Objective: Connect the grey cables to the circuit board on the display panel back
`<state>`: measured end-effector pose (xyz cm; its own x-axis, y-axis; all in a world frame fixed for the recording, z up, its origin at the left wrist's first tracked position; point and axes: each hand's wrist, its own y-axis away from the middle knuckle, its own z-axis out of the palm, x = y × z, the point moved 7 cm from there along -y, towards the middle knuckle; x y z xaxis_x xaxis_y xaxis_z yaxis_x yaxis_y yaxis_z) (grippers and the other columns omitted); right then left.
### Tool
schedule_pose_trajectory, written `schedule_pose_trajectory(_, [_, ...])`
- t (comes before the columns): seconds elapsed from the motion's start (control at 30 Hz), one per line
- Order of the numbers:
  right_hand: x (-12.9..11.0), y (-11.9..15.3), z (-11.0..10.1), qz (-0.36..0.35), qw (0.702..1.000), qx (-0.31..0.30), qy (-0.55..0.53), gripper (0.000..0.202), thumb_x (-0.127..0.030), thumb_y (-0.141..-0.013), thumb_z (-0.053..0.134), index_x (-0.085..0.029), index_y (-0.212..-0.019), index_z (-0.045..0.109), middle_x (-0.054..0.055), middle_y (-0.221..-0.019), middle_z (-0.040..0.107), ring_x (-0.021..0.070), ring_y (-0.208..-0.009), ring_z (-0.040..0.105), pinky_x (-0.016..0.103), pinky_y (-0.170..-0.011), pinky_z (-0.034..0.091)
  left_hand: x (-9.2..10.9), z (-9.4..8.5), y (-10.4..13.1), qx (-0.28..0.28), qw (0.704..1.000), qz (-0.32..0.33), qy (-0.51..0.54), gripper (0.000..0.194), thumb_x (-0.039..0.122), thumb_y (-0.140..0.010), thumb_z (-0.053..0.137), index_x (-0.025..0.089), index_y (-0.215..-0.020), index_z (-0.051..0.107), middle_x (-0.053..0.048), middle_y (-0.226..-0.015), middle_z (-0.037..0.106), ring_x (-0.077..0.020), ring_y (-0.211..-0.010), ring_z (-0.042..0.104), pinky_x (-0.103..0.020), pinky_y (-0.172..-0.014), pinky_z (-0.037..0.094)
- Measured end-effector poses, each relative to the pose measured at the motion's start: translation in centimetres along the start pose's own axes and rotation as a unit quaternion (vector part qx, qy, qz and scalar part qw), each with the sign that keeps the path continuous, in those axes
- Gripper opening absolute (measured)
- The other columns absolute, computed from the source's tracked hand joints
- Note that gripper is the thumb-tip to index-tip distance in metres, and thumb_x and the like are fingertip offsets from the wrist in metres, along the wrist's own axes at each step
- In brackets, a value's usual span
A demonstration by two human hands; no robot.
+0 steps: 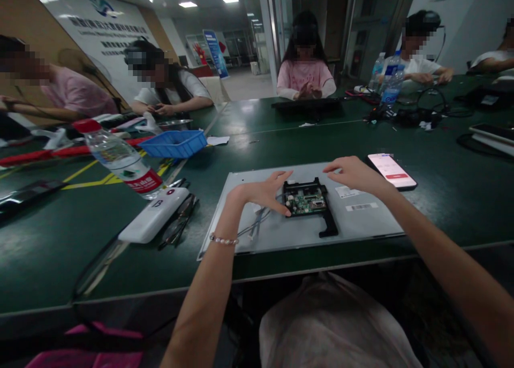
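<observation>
While your left hand point(261, 192) spreads open beside the frame point(330, 223) and your right hand point(353, 173) hangs open near its far right corner, both lie over the panel point(373, 223), along the near edge of the tabletop point(441, 202). Positioning the frame seems in hand; next needs an even grip.

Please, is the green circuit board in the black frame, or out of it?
In: the green circuit board sits within the black frame, whose edges show along its far and near sides.
</observation>
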<state>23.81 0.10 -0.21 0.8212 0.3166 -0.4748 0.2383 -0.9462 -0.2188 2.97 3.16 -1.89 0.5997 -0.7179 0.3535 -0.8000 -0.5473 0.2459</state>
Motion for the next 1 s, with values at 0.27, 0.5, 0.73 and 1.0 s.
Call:
schedule_pose_trajectory(0.27, [5.9,5.2,0.4,0.088,0.995,-0.054,0.006,0.029,-0.025,-0.078,0.060,-0.018,-0.105,0.070,0.009,-0.107,0.069,0.0223,-0.093,0.065,0.034,-0.083,0.051,4.1,-1.8,0.8,0.125,0.985,-0.024,-0.114,0.086,0.052,-0.082,0.054,0.015,-0.148,0.012,-0.020,-0.152,0.020,-0.0335,-0.138,0.027,-0.045,-0.108,0.029])
schedule_pose_trajectory(0.5, [6.5,4.7,1.3,0.079,0.995,-0.052,-0.025,0.021,-0.022,-0.078,0.059,-0.019,-0.095,0.070,0.007,-0.095,0.070,0.0198,-0.085,0.065,0.033,-0.079,0.051,11.3,1.6,2.8,0.230,0.958,-0.043,-0.165,0.060,0.031,-0.090,0.048,0.015,-0.144,0.026,-0.015,-0.147,0.034,-0.0291,-0.134,0.034,-0.046,-0.109,0.030])
schedule_pose_trajectory(0.73, [6.9,4.4,0.9,0.078,0.997,0.001,-0.016,0.028,-0.025,-0.077,0.062,-0.018,-0.103,0.067,0.010,-0.108,0.066,0.0189,-0.082,0.065,0.034,-0.081,0.050,12.8,5.7,1.4,0.283,0.951,-0.057,-0.115,0.044,0.023,-0.094,0.039,0.015,-0.137,0.037,-0.011,-0.140,0.045,-0.0237,-0.131,0.040,-0.042,-0.110,0.032])
schedule_pose_trajectory(1.0, [5.7,4.0,1.8,0.055,0.997,-0.041,-0.046,0.019,-0.024,-0.078,0.060,-0.018,-0.093,0.070,0.006,-0.086,0.070,0.0185,-0.078,0.065,0.032,-0.074,0.050,12.7,7.4,1.1,0.326,0.937,-0.061,-0.109,0.045,0.023,-0.095,0.032,0.011,-0.139,0.034,-0.014,-0.143,0.043,-0.0228,-0.136,0.035,-0.044,-0.113,0.028])
